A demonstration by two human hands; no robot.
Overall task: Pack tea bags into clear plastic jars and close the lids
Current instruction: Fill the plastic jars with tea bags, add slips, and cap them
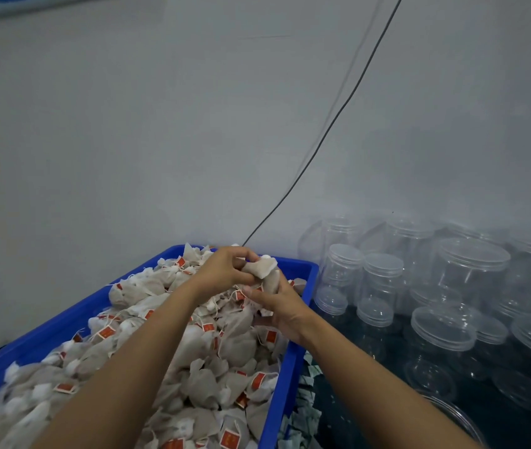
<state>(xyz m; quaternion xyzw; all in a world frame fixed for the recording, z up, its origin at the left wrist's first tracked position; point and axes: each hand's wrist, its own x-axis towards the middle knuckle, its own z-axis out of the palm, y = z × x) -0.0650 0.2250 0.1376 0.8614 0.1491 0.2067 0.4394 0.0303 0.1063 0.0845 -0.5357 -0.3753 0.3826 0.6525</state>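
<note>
head view, forward and down, close over blue tray (pixel 290 377)

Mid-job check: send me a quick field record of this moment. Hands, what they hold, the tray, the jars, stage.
left hand: pinches a tea bag above the tray
right hand: grips gathered tea bags
blue tray: heaped with tea bags with red tags
clear plastic jars: to the right of the tray, several lidded, no tea bags visible inside
cable: runs along the wall behind
stage: collecting bags, no jar filled yet
</note>
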